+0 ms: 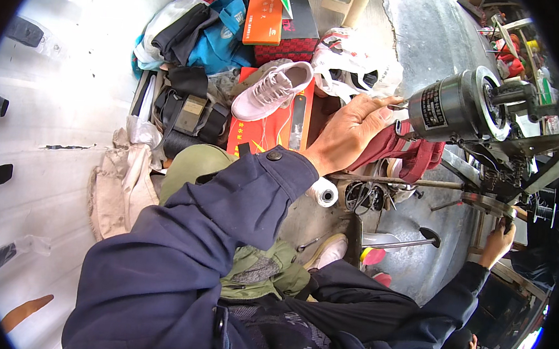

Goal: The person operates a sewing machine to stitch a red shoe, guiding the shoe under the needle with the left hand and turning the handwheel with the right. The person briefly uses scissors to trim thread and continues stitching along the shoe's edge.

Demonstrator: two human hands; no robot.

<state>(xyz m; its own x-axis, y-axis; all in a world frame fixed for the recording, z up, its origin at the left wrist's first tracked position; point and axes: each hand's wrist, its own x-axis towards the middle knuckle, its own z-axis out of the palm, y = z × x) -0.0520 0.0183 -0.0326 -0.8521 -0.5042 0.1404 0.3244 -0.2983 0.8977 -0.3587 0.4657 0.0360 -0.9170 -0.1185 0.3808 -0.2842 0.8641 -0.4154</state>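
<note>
Left hand: stretched toward the near end of a metal cylinder, its fingertips at a small metal part; whether they pinched it or merely touched it, I could not tell.
Right hand: fingers closed on the flat wheel, at a dark knob by its rim.
Machine: at the person's right, with the cylinder above, the wheel below and a long bar running leftward.
Finger risk: a turn of the wheel could have nipped the left fingertips – the cause being 2 hands on 1 machine, if its parts moved together.
Maroon item: between cylinder and bar, just beside the left hand; its contact with the bar was unclear. Loose folds might have caught if they slid toward moving parts.
White spool: just beside the bar's left end, below the left cuff; a low sweep of that sleeve could have knocked it over.
</note>
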